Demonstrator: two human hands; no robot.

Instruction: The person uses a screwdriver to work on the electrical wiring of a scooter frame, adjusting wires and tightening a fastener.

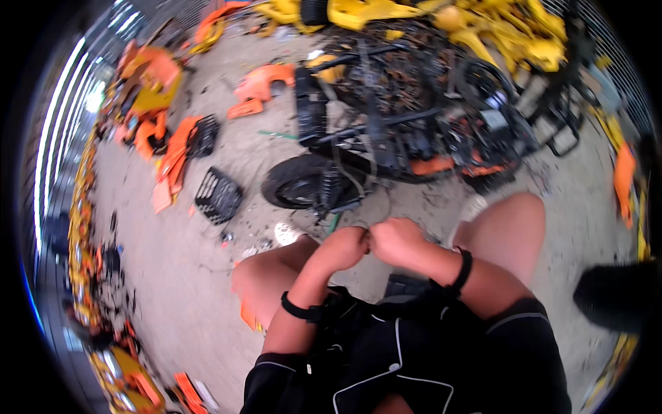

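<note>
Cable, thin and dark, runs in a loop from the stripped two-wheeler down to the two hands, which meet just in front of the person's knees at the middle of the view. The left hand and the right hand are both balled tight, knuckles touching one another, and each seems to pinch the thin cable end between fingers and thumb; what exactly lies inside the fists is hidden. Each wrist wears a black band.

Just beyond the hands lies the black frame of the stripped two-wheeler, tipped on its side, with its small front wheel nearest on the left and a tangle of wires and orange fittings toward the right. A green-handled tool pokes out under the wheel, near the left hand.

To the left, on the concrete floor, a black plastic basket lies apart from the frame, and orange body panels are scattered farther left. An orange cover sits at the far side, left of the frame. Yellow body parts are heaped along the far edge. More orange and yellow scraps line the left rim and the near-left corner.

The person squats, bare knees either side of the forearms, in dark shorts with pale piping.
</note>
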